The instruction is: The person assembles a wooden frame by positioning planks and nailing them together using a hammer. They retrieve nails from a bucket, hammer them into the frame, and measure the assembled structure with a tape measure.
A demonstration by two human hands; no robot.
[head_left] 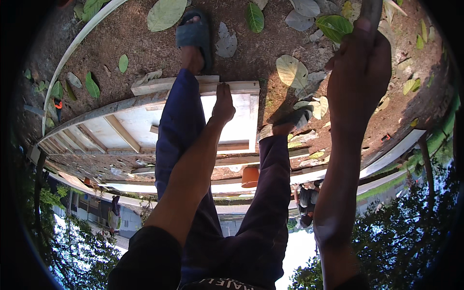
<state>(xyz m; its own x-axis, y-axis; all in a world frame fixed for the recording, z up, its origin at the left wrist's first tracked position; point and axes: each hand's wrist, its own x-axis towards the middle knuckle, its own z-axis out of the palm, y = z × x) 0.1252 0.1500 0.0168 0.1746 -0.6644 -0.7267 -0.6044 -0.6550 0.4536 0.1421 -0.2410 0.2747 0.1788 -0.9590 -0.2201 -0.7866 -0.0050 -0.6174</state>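
Note:
My right hand (360, 60) is raised at the upper right, with its fingers wrapped round a thick grey-brown handle (371, 12). The far end of that handle is cut off by the top of the picture. Below and to the left, my left hand (224, 106) rests at the edge of a wooden frame (241, 87) backed with a white panel (208, 113). Its fingers are pressed together at the top rail, and whatever they may pinch is too small to make out. Slats cross the long frame toward the left. My left leg (179, 116) stretches over it.
Brown soil with large fallen leaves (292, 71) surrounds the frame. A saw with an orange handle (58, 104) lies at the far left, near a curved pale strip (72, 46). Loose planks (232, 161) and an orange bucket (250, 177) are nearby. Another person (307, 200) is in the background.

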